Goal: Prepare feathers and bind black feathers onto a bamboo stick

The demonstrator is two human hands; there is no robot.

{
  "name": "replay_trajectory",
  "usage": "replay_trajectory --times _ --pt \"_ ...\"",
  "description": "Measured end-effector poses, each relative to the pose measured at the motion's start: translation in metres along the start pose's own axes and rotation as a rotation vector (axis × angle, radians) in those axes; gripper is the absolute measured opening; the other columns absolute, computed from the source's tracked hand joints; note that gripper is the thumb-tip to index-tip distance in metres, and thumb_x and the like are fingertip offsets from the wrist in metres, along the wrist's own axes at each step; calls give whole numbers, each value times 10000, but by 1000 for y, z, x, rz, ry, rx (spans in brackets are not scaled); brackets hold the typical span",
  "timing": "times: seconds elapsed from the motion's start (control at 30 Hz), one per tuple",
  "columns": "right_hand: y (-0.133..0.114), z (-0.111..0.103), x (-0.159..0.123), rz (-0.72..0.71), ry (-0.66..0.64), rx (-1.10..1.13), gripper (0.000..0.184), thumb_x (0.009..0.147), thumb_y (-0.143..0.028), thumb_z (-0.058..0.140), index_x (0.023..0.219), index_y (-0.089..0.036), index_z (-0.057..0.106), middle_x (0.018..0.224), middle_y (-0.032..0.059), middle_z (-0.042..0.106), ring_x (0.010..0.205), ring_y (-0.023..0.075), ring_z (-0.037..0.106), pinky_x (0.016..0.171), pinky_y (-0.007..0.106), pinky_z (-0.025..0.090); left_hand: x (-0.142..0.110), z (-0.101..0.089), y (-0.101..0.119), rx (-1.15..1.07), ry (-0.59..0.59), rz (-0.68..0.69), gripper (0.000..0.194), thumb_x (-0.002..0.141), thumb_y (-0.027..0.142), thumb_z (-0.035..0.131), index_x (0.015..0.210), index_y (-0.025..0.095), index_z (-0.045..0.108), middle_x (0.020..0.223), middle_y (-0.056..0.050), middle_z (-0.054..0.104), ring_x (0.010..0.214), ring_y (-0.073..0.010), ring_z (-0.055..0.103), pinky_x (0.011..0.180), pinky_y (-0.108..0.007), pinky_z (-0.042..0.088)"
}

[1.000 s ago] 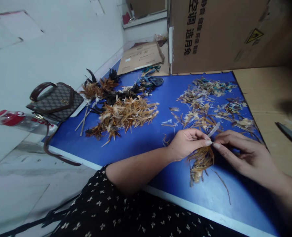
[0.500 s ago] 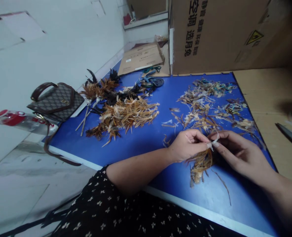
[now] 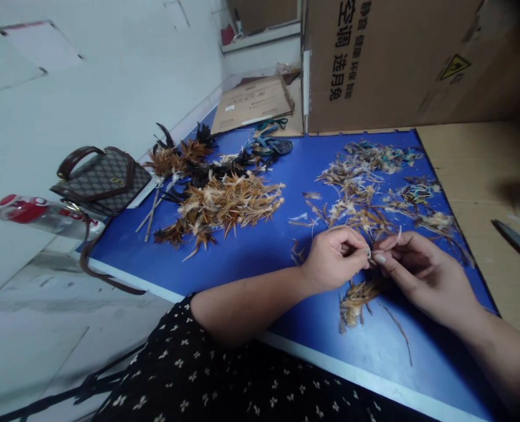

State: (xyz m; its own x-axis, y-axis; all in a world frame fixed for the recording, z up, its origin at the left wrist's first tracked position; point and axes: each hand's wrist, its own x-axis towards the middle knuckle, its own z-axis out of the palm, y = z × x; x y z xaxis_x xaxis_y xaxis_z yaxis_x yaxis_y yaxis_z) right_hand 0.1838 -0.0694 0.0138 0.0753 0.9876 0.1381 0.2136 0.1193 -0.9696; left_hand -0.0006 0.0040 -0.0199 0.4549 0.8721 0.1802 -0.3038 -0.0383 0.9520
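Observation:
My left hand (image 3: 337,258) is closed in a pinch, with a tiny whitish bit showing at its fingertips. Close beside it, my right hand (image 3: 422,275) pinches a thin white strip (image 3: 399,234), whose end sticks up above the index finger. The fingertips of both hands almost meet, and fingers hide most of the strip. Below them a small bunch of brown feathers (image 3: 354,305) lies on the blue tabletop (image 3: 312,328). Just behind the hands spreads a pile of loose feather scraps (image 3: 356,205).
Golden-brown feathers (image 3: 229,202) lie in a heap at the left, near black feathers (image 3: 211,171). A handbag (image 3: 106,179) and a plastic bottle (image 3: 44,215) are farther left. Scissors (image 3: 517,243) rest on cardboard at right, and a large carton (image 3: 396,70) stands behind.
The white strip, earlier curving between both hands' fingertips, now stands up at my right fingers. My hands have drawn slightly apart, and the feather bunch shows lower on the table.

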Motion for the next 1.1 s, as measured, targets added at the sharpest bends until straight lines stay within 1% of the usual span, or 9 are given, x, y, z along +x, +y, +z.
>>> replay_trajectory --times 0.17,0.27,0.37,0.5,0.63,0.73,0.87,1.0,1.1 --pt "1 -3 1 75 52 -59 421 892 -599 949 1116 -280 791 834 28 818 720 186 763 650 257 616 -4 3 0 34 29 40 406 902 517 935 904 163 734 1132 -89 748 655 -94 724 580 -273 599" --pt "3 -4 2 85 19 -76 492 904 -658 917 1184 -261 841 965 68 874 828 226 820 758 315 676 -4 2 -2 35 13 117 384 942 498 911 924 153 743 1138 -80 725 623 -78 721 547 -248 591" --pt "7 -5 3 -26 7 -125 413 965 -626 870 1170 -268 887 1087 76 894 949 243 849 888 357 697 -2 1 -7 52 5 210 341 985 454 875 919 149 736 1131 -63 700 605 -59 716 557 -228 610" --pt "12 -6 5 -283 48 -274 171 1040 -403 833 1166 -303 893 1089 41 875 960 206 828 926 333 667 -2 -1 -11 126 3 237 282 1029 407 823 943 155 731 1152 -65 703 628 -41 711 589 -201 630" --pt "9 -6 9 -536 47 -376 165 1039 -189 804 1159 -291 856 1055 36 850 921 182 805 886 307 644 -3 -2 -13 146 -1 205 251 1030 388 809 957 162 730 1161 -71 708 649 -52 718 598 -209 635" --pt "5 -7 9 -641 36 -453 219 1035 -110 784 1177 -274 813 1030 45 809 875 171 772 820 291 625 -3 -2 -13 98 11 176 251 1004 380 831 940 166 719 1149 -68 703 659 -71 729 606 -238 639" --pt "10 -13 8 -692 72 -605 209 1026 -93 790 1152 -257 759 1038 59 779 861 177 763 790 293 614 -3 0 -12 29 51 75 309 969 408 856 928 176 656 1128 -68 706 704 -112 768 570 -239 606" --pt "16 -19 8 -723 167 -769 159 1021 -124 796 1094 -255 743 1026 65 788 856 196 778 760 298 607 0 0 -10 -52 128 -55 371 913 421 901 946 191 612 996 -50 729 759 -169 804 609 -269 630" --pt "14 -16 9 -725 172 -769 157 1019 -128 805 1075 -260 741 991 53 783 825 190 773 741 296 604 1 1 -6 -85 185 -132 407 864 411 939 942 191 606 909 -38 745 759 -182 807 647 -290 645"
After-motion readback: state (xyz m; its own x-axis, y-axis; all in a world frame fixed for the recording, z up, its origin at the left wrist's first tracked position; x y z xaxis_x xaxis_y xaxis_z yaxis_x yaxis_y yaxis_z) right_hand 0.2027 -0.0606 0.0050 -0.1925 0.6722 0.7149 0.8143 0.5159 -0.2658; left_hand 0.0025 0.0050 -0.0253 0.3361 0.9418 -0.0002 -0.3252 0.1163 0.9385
